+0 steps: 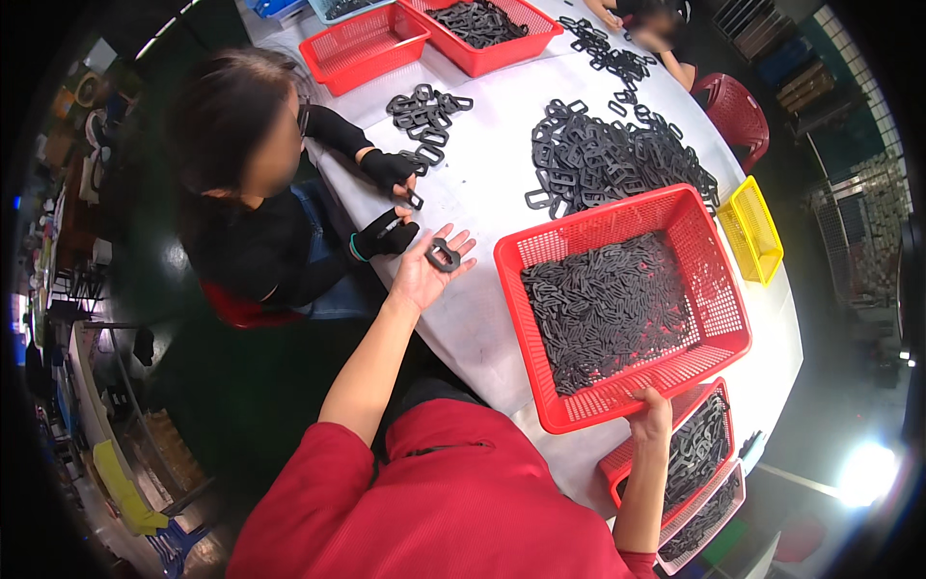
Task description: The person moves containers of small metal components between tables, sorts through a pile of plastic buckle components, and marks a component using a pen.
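My left hand (pixel 419 278) is palm up with its fingers spread, holding a single black plastic ring-shaped piece (pixel 450 264) on the palm and fingers. My right hand (pixel 653 417) grips the near rim of a large red perforated basket (pixel 716 307), thumb on the edge, the other fingers hidden. The basket is tilted toward me. Many small black plastic pieces (pixel 603 309) cover most of its bottom. Just beyond my left hand, a co-worker's gloved hands (pixel 389 232) handle a black rectangular buckle (pixel 415 200).
Beyond the basket lies a big heap of black buckles (pixel 608 159), with a yellow basket (pixel 752 232) beside it. Smaller buckle piles lie on the white table (pixel 477 328). Red baskets (pixel 362 53) stand at the far side; a filled one (pixel 696 439) is below my right hand. Another person sits far right.
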A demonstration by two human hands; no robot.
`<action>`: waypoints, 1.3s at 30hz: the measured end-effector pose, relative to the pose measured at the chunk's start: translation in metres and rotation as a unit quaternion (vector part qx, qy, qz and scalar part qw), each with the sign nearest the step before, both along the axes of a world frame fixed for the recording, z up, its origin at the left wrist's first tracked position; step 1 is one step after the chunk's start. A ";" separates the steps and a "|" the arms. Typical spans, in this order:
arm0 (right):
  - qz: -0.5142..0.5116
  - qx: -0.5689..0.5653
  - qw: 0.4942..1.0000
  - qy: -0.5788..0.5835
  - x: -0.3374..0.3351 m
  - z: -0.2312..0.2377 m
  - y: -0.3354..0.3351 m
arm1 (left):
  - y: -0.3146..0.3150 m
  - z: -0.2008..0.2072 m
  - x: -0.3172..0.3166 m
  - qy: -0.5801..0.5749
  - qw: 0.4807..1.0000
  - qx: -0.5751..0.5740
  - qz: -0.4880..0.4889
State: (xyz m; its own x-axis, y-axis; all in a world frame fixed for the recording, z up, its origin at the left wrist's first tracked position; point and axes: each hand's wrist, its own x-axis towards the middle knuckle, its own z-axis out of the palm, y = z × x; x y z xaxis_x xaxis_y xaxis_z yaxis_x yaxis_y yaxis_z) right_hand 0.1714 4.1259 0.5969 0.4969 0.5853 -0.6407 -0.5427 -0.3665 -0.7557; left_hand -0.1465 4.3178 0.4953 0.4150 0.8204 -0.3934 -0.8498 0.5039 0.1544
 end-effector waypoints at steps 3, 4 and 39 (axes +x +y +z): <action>-0.042 0.002 0.999 -0.013 0.004 -0.003 -0.006 | 0.032 -0.037 -0.001 0.154 0.985 0.057 -0.055; -0.066 0.013 0.998 -0.023 0.006 -0.006 -0.008 | 0.045 -0.037 0.002 0.154 0.985 0.061 -0.056; -0.166 -0.004 0.986 -0.021 -0.032 0.042 0.003 | 0.318 -0.057 -0.059 0.153 0.889 -0.148 0.406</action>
State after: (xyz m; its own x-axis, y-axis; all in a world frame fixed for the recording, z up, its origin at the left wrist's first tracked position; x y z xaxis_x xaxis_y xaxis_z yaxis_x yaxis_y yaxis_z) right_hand 0.1395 4.1292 0.6392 0.6867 0.3805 -0.6194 -0.6018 -0.1804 -0.7780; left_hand -0.2056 4.6357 0.4386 -0.4288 0.6433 -0.6342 -0.8935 -0.1986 0.4027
